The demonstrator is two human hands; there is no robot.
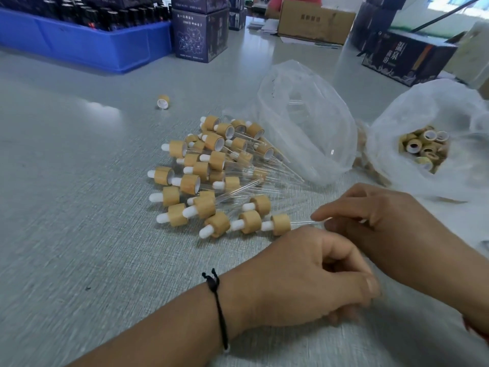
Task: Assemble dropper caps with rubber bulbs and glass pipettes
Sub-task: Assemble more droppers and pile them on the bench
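Note:
A pile of finished droppers point(211, 165), each with a bamboo-coloured cap, a white rubber bulb and a glass pipette, lies on the grey table point(79, 207). At the pile's near edge lies one more dropper point(280, 224), and my right hand point(383, 218) pinches its glass pipette by the tip. My left hand point(312, 276) rests on the table in front, fingers curled; whether it holds anything is hidden. A clear bag point(434, 144) at the right holds several loose bamboo caps. A second clear bag point(304, 123) holds glass pipettes.
A lone cap point(163, 101) lies apart at the back left. A blue crate point(87, 46) of dark bottles stands at the far left. Dark printed boxes point(199, 33) and a cardboard carton point(315, 22) line the back. Another dark box point(407, 58) sits at the far right.

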